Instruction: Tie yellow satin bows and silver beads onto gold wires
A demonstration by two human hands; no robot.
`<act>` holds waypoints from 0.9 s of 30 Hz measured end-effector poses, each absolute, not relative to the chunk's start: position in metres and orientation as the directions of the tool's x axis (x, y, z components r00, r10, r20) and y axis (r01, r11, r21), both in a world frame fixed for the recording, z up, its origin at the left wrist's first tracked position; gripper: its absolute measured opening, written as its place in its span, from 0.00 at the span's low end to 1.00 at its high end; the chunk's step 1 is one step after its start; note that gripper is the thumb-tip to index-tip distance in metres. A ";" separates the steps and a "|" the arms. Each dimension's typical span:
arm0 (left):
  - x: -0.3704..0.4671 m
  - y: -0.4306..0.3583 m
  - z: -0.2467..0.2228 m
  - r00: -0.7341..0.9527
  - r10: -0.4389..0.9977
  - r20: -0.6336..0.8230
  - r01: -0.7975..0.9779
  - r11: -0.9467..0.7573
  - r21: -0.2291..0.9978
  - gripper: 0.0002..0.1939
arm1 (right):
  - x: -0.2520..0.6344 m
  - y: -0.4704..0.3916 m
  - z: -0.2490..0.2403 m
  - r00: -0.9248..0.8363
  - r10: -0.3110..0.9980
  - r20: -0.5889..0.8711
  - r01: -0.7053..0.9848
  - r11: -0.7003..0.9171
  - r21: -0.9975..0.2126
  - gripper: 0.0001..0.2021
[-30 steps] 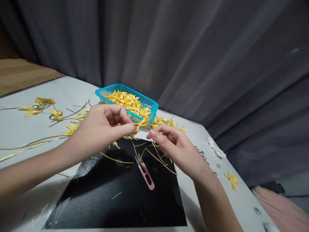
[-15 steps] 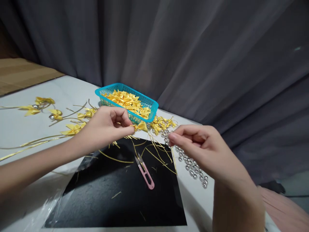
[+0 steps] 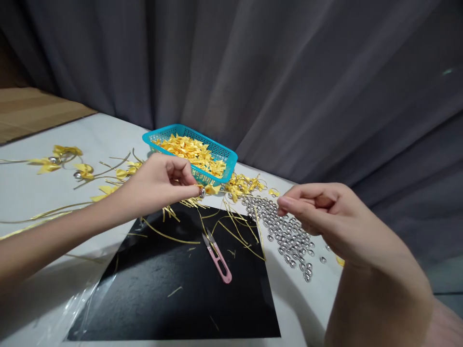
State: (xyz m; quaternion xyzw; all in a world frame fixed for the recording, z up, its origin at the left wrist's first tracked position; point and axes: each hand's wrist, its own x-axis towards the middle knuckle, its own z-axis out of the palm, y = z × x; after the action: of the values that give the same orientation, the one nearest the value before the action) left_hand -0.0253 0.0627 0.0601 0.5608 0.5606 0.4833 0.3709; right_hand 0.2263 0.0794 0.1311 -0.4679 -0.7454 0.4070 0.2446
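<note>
My left hand point(image 3: 171, 180) pinches a yellow ribbon bow point(image 3: 212, 189) between thumb and forefinger, above the far edge of the black mat. A small silver bead point(image 3: 202, 192) shows at the bow, right by the fingertips. My right hand point(image 3: 318, 207) is closed in a pinch over the pile of silver beads point(image 3: 289, 236); what its fingertips hold, if anything, is too fine to make out. Pink thread snips point(image 3: 221, 265) lie on the mat between the hands, blades pointing away from me.
Behind my left hand stands a blue basket point(image 3: 231, 166) of yellow bows. More bows with gold cord point(image 3: 85, 171) are spread on the white table at left. Cut gold cords lie across the black mat point(image 3: 173, 308). A grey curtain point(image 3: 224, 72) hangs behind the table.
My right hand has moved right, away from the left hand, uncovering more silver beads. A silver bead now shows at the bow in my left hand, which has shifted slightly.
</note>
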 end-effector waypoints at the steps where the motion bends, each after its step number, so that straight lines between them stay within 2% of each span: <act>1: -0.025 0.063 0.060 -0.084 0.989 0.119 0.259 -0.094 0.961 0.08 | 0.228 0.080 0.132 -0.446 0.895 -0.011 0.497 0.238 -0.834 0.17; 6: -0.029 0.068 0.053 -0.008 0.997 0.077 0.174 -0.074 0.982 0.07 | 0.223 0.085 0.124 -0.411 0.906 -0.099 0.567 0.169 -0.806 0.15; 9: -0.030 0.066 0.053 0.066 0.998 0.019 0.058 -0.023 0.998 0.07 | 0.210 0.086 0.113 -0.413 0.906 -0.091 0.571 0.180 -0.801 0.09; 15: -0.026 0.060 0.056 0.033 0.999 -0.038 -0.166 0.043 0.985 0.09 | 0.185 0.074 0.093 -0.665 0.735 -0.132 0.544 0.355 -0.761 0.08; 20: -0.027 0.062 0.057 -0.043 0.999 -0.030 -0.214 0.020 0.977 0.10 | 0.180 0.057 0.100 -0.788 0.571 -0.231 0.568 0.528 -0.632 0.13; 23: -0.026 0.061 0.055 -0.059 0.998 -0.037 -0.212 0.024 0.977 0.10 | 0.181 0.053 0.106 -0.793 0.567 -0.221 0.572 0.571 -0.589 0.14; 27: -0.023 0.058 0.054 -0.029 0.999 -0.044 -0.156 0.039 0.987 0.10 | 0.184 0.055 0.101 -0.763 0.610 -0.214 0.591 0.525 -0.612 0.09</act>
State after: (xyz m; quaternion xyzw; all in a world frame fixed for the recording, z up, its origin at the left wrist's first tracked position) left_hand -0.0232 0.0576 0.0536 0.4408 0.4781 0.5349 0.5394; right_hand 0.1836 0.0549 0.1010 -0.3440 -0.8731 0.3451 0.0134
